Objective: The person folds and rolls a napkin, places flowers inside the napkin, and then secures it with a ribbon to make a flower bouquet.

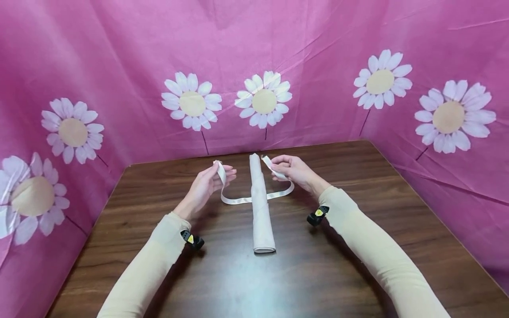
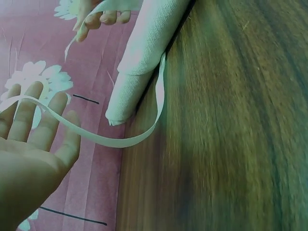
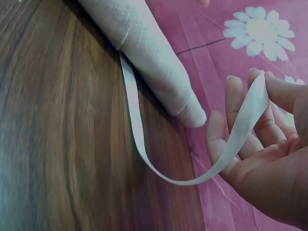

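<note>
A rolled-up white cloth (image 1: 261, 212) lies lengthwise on the table, its near end showing the coiled layers. Beneath its middle passes a flat white ribbon (image 1: 234, 201), which comes out on both sides and curves upward. To the left of the roll, my left hand (image 1: 203, 187) holds one ribbon end between thumb and fingers; the pinch itself is cut off in the left wrist view. On the other side my right hand (image 1: 296, 171) pinches the second end between thumb and index finger (image 3: 257, 77), the other fingers loosely bent. Neither hand touches the roll.
The brown wooden table (image 1: 167, 260) reaches back to a pink curtain (image 1: 131, 66) printed with large white daisies, which also hangs along both sides. A small black camera (image 1: 318, 215) is strapped at each wrist over cream sleeves.
</note>
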Demonstrator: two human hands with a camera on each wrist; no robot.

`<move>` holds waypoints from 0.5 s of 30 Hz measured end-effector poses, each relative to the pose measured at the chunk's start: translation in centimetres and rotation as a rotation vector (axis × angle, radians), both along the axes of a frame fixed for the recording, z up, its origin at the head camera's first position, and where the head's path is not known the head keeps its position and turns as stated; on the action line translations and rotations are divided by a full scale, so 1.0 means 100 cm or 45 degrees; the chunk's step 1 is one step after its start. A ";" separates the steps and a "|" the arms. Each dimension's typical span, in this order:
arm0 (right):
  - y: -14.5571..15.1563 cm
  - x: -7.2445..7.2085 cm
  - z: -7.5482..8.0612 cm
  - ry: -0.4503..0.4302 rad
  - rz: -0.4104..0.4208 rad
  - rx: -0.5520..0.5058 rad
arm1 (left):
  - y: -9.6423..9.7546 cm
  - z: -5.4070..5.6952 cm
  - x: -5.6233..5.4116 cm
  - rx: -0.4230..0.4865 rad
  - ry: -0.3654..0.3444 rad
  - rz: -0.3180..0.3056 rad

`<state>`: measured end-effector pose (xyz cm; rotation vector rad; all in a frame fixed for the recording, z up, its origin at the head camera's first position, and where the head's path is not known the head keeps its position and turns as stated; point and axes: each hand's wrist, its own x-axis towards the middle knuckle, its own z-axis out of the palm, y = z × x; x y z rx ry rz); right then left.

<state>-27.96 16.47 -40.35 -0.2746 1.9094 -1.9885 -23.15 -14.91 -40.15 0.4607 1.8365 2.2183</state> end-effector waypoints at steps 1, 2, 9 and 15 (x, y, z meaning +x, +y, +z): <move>-0.003 0.000 -0.001 0.002 0.008 0.006 | 0.001 -0.001 0.000 0.007 -0.009 -0.004; -0.006 0.000 -0.002 0.003 0.015 0.011 | 0.003 -0.002 0.000 0.018 -0.022 -0.007; -0.028 0.004 -0.002 0.038 0.106 0.085 | 0.015 -0.002 -0.001 0.026 -0.050 -0.035; -0.038 0.007 -0.004 0.074 0.193 0.135 | 0.020 -0.002 -0.002 0.019 -0.023 -0.082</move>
